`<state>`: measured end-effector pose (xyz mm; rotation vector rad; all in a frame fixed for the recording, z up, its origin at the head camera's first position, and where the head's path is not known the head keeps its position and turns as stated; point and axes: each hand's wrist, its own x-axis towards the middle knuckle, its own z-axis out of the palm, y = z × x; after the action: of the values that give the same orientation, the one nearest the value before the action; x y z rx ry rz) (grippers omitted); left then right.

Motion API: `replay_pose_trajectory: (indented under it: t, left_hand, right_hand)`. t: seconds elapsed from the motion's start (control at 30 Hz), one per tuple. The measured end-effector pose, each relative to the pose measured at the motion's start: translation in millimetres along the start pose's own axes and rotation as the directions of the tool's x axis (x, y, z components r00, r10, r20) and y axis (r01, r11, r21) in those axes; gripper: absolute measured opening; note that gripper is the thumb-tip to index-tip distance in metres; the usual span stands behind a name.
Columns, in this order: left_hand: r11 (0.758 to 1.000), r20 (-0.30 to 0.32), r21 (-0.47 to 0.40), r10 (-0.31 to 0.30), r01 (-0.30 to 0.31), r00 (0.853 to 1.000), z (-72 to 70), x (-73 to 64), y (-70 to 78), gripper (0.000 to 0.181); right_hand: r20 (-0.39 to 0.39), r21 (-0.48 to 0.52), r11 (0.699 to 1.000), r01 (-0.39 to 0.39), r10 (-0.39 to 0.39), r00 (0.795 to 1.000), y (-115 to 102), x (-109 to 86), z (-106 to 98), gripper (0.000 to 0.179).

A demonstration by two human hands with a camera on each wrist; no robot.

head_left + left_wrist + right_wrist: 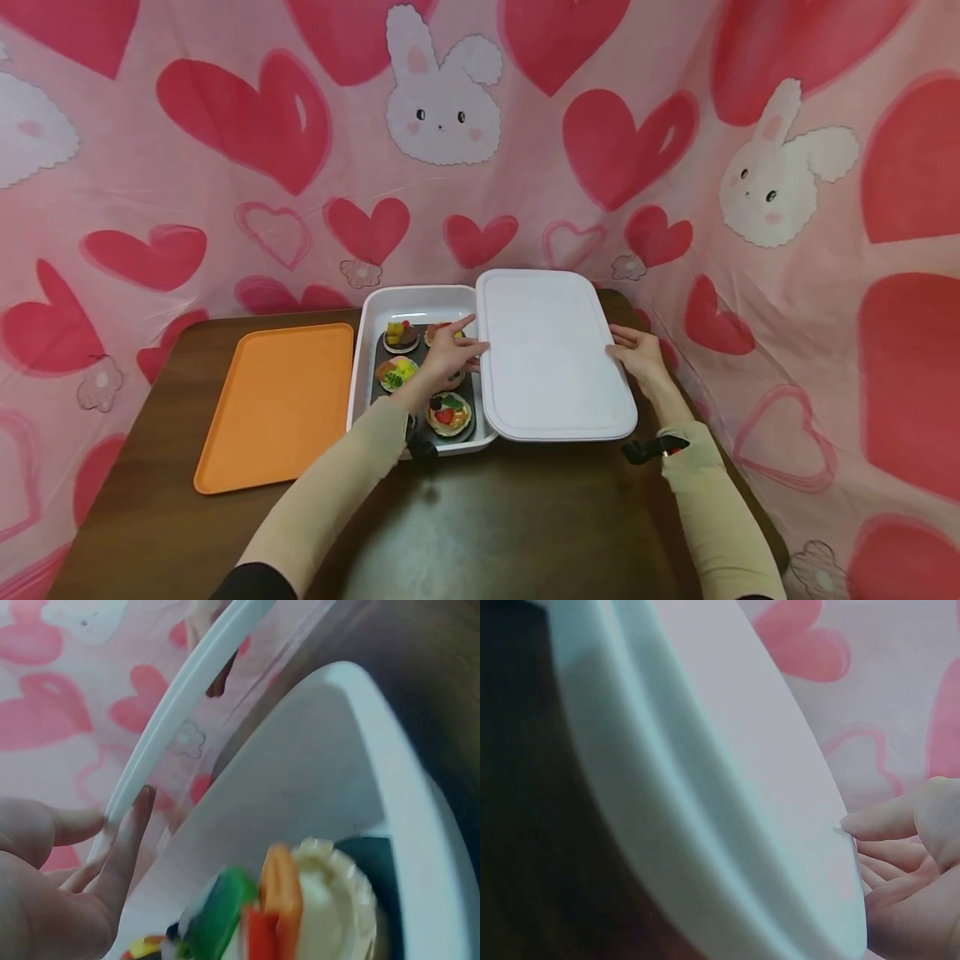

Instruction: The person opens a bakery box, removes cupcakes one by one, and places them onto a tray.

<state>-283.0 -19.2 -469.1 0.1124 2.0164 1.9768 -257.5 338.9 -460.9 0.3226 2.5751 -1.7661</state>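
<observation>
Backdrop: a pink cloth [517, 187] hangs behind and along the right side, printed with red hearts [258, 125] and white rabbit faces [444, 117].
Tabletop: dark brown wood [540, 517], with a soft sheen near the front edge.
Lid: the white lid [555, 358] is held up by its two long sides, to the right of the box; from the head view its left edge overlaps the box's right rim, while the left wrist view shows it raised and tilted.
Left hand: the left hand [448, 354] reaches across the box and pinches the lid's left edge between thumb and fingers.
Right hand: the right hand [641, 357] pinches the lid's right edge, thumb on the top face.
Box: the white box [420, 293] sits uncovered near the back of the tabletop.
Tarts: at least five topped tarts [449, 414] lie inside on a dark sheet [425, 354]; the left arm hides part of them.
Tray: an orange tray [288, 400] lies flat just left of the box; whether they touch is hard to tell.
Sleeves: both are beige [708, 500], with a black strap [652, 448] at each wrist.
</observation>
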Motion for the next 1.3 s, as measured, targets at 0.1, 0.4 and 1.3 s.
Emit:
replay_pose_trajectory:
  t: [0.1,0.4,1.3]
  left_hand:
    - [0.997,-0.014,0.046,0.066,-0.065,0.998,11.2,3.8,-2.3,0.066]
    - [0.866,0.074,0.404,0.292,-0.296,0.954,27.5,8.3,-8.9,0.049]
    - [0.060,0.316,0.944,0.123,-0.325,0.941,81.4,8.8,-31.5,0.114]
  right_hand:
    - [-0.022,-0.051,0.998,0.034,-0.035,0.999,4.3,-0.4,-3.6,0.058]
    - [-0.032,-0.434,0.860,0.266,-0.310,0.950,20.7,-2.9,-4.6,0.055]
    - [-0.080,-0.430,0.864,0.263,-0.327,0.942,73.9,8.8,-19.4,0.069]
